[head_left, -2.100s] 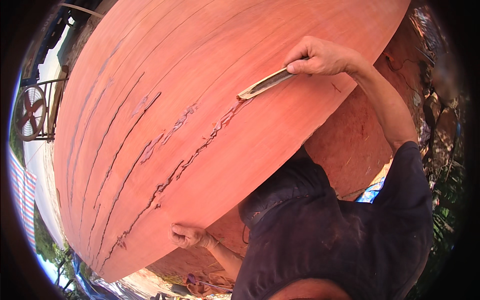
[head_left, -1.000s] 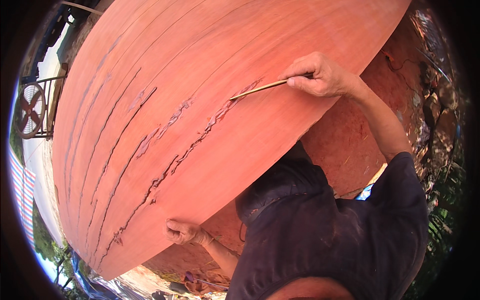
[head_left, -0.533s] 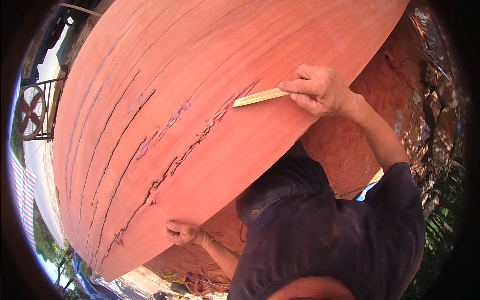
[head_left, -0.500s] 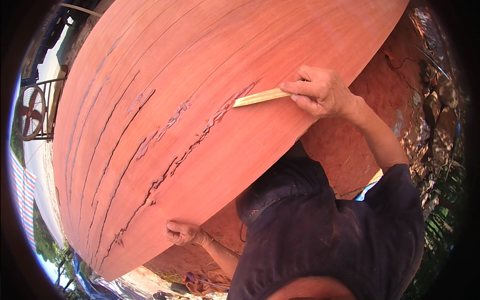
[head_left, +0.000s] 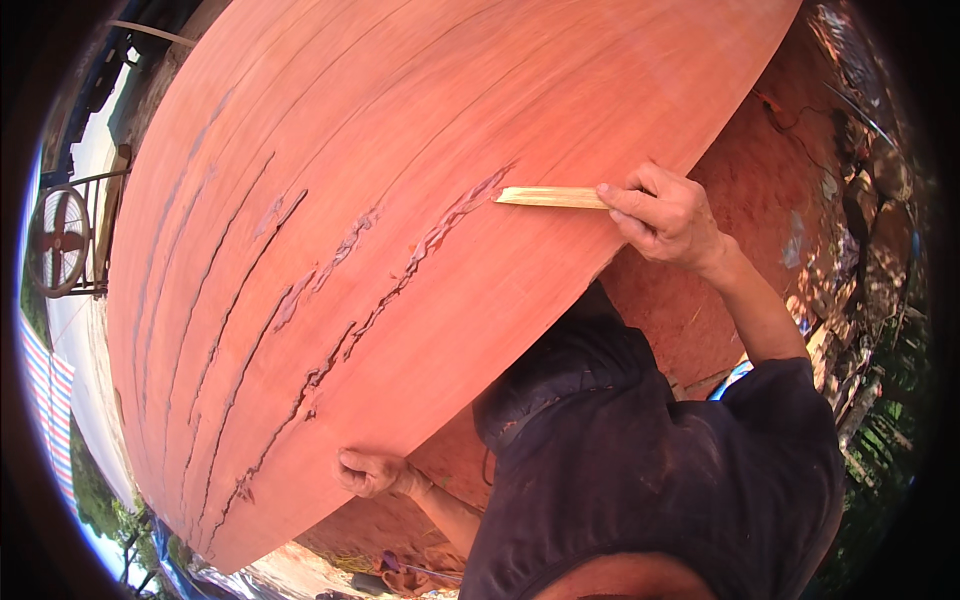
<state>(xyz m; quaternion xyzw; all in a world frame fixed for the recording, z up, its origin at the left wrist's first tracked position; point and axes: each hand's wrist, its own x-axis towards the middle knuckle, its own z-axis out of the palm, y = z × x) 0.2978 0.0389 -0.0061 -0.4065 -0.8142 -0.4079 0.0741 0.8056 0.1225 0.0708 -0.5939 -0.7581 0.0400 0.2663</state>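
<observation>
A large reddish wooden slab point(head_left: 480, 300) with several long dark cracks spreads out before me. My right hand point(head_left: 668, 215), at the slab's right side, pinches one end of a flat pale wooden stick point(head_left: 550, 197). The stick's far end meets the upper part of a long crack filled with purplish-brown paste point(head_left: 440, 232). Near the lower edge of the slab, my left hand point(head_left: 370, 472) rests on the wood with its fingers curled closed; whatever lies inside them is hidden.
Past the slab's left side stands a round fan point(head_left: 62, 241) on a metal frame. A striped sheet point(head_left: 50, 410) hangs below it. Reddish ground point(head_left: 690, 310) lies beyond the right edge, with stones and debris point(head_left: 880, 230) farther right. Cloth and clutter point(head_left: 410, 572) lie at the bottom.
My right hand and the stick have moved right and slightly down, and the stick has turned nearly level. My left hand has barely shifted.
</observation>
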